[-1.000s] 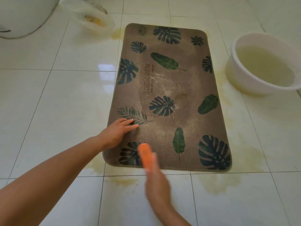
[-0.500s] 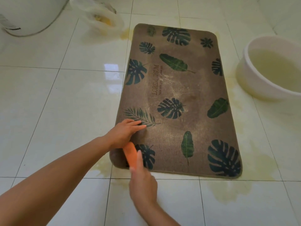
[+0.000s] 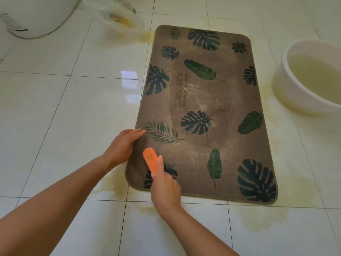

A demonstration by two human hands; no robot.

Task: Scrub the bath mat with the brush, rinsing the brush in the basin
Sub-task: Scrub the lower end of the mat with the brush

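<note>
Since the frame half a second back, our brush [image 3: 151, 161] has pushed up the bath mat [image 3: 230, 100] away from its near edge, opening a gap from our left hand [image 3: 124, 145], which has slipped outward to the mat's left border. That hand lies flat with straight fingers, pressing the border down. Our right hand [image 3: 165, 186] is wrapped round the orange brush handle, forefinger along its side; the bristles are hidden, so we cannot tell how hard they bear. We judge the main risk to be the mat creeping or rucking, because only its rim is pinned and it lies on glossy, wet tiles [image 3: 55, 126]. A stroke toward the left edge could also knock the brush into our own fingers. The basin [image 3: 285, 58] of cloudy water stands well apart on the right, beyond the mat's far side, so each rinse means a reach across that may drip or tip it. Yellowish puddles [image 3: 258, 220] ring the mat and could make kneeling slippery. At the top left sit a plastic bag [image 3: 118, 19] and a large white rounded object [image 3: 36, 15].
</note>
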